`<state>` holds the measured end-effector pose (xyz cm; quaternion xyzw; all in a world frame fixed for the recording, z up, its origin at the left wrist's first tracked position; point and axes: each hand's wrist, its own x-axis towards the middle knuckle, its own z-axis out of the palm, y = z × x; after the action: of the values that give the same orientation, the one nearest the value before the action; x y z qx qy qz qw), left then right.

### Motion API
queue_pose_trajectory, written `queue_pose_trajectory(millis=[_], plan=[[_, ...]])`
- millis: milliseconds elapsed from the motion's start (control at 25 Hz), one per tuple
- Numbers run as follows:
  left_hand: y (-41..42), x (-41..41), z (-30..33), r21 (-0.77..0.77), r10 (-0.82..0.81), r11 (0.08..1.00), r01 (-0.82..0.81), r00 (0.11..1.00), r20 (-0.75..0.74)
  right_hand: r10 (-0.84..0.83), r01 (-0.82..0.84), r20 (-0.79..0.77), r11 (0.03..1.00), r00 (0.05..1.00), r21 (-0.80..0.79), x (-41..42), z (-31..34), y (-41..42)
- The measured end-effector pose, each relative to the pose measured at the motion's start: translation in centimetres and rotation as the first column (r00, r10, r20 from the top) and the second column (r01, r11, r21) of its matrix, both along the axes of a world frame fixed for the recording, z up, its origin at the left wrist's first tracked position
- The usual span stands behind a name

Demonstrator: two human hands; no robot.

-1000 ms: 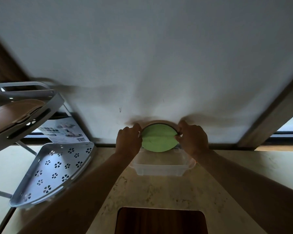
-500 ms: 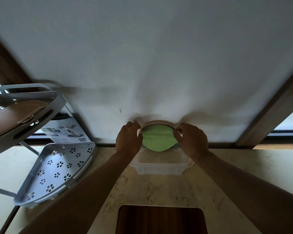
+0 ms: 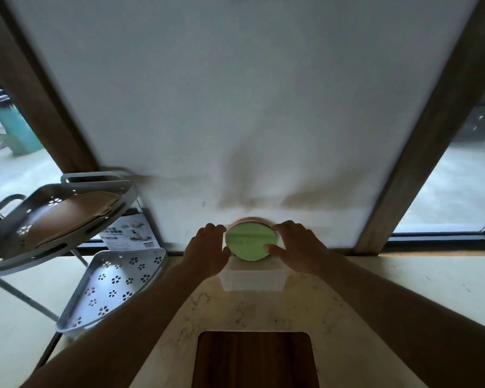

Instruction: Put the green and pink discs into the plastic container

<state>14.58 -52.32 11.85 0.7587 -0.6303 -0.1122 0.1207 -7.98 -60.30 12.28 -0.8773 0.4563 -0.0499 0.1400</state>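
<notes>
- The bench (image 3: 263,309) carries a clear container (image 3: 252,280) pushed back near the wall, so both arms reach forward.
- The green disc (image 3: 248,245) stands on edge over the container's mouth, likely to slide in.
- A pink disc (image 3: 249,219) seems to sit behind it; only a rim shows.
- Left hand (image 3: 207,253) and right hand (image 3: 297,246) pinch the green disc's opposite edges, each grip closed on it.

Green disc, pale counter, flower-punched shelves

The disc (image 3: 249,245) is light green with a pinkish edge behind it; the plastic container (image 3: 252,280) translucent white; the counter (image 3: 263,312) cream with faint veining; the grey-white shelf trays (image 3: 115,287) pierced with flower cut-outs; the board (image 3: 254,359) dark brown wood.
</notes>
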Motion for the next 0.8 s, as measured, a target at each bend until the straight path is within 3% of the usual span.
queue_pose_trajectory(millis=[160, 440, 800], plan=[[3.8, -1.2, 4.7, 0.014, -0.033, 0.999, 0.031, 0.994, 0.104, 0.014, -0.012, -0.038, 0.998, 0.999, 0.058, -1.6, 4.7, 3.7], [11.9, -3.3, 13.8, -0.025, -0.050, 0.998, 0.055, 0.980, 0.193, -0.029, 0.026, -0.088, 0.999, 0.996, -0.038, -4.7, 12.2, 10.6], [19.8, -5.9, 19.1, -0.074, -0.026, 0.996, 0.049, 0.958, 0.285, -0.083, 0.076, -0.050, 0.988, 0.995, -0.136, -7.7, 15.0, 17.8]])
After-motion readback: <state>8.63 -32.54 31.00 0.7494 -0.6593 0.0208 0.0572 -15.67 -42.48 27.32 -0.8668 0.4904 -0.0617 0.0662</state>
